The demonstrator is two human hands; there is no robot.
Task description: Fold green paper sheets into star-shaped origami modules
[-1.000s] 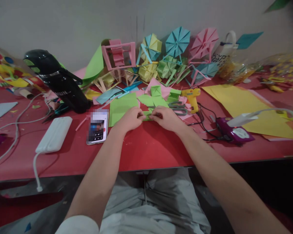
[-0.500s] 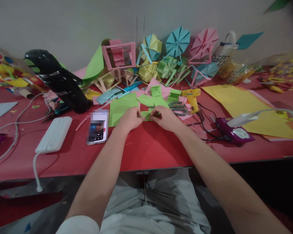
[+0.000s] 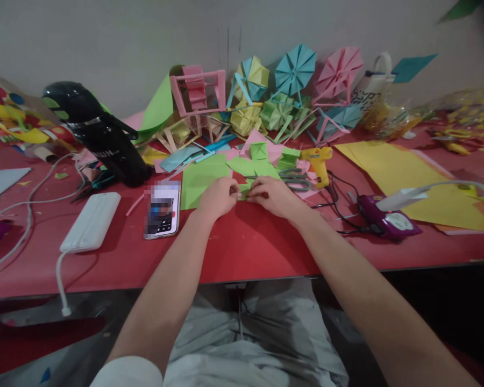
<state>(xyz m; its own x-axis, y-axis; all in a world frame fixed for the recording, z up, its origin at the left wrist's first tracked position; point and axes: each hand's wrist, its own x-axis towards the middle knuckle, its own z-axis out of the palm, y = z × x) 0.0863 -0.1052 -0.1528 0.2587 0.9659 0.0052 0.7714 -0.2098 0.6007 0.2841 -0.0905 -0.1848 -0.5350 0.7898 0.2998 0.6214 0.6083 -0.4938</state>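
Note:
Between my fingers is a small piece of green paper (image 3: pixel 245 189), partly hidden by both hands. My left hand (image 3: pixel 221 198) pinches its left end, and my right hand (image 3: pixel 269 194) pinches the right end, close to the red tabletop (image 3: pixel 250 242). Beneath and beside my left hand lies a larger green sheet (image 3: pixel 199 183). Just beyond the hands are more green scraps (image 3: pixel 242 165) and a folded green square (image 3: pixel 258 151). Grey-handled scissors (image 3: pixel 296 180) lie right of my right hand, with a yellow glue gun (image 3: pixel 319 164) behind them.
A phone (image 3: pixel 162 209), a white power bank (image 3: pixel 92 221) and a leaning black bottle (image 3: pixel 100 137) are on the left. Folded paper wheels (image 3: pixel 294 70) line the wall. To the right are a purple power socket (image 3: pixel 389 217) with cables and yellow sheets (image 3: pixel 419 177).
My fingertips have drawn slightly closer together on the green paper, my right hand shifting a little left. The view has moved very slightly; other things stay put.

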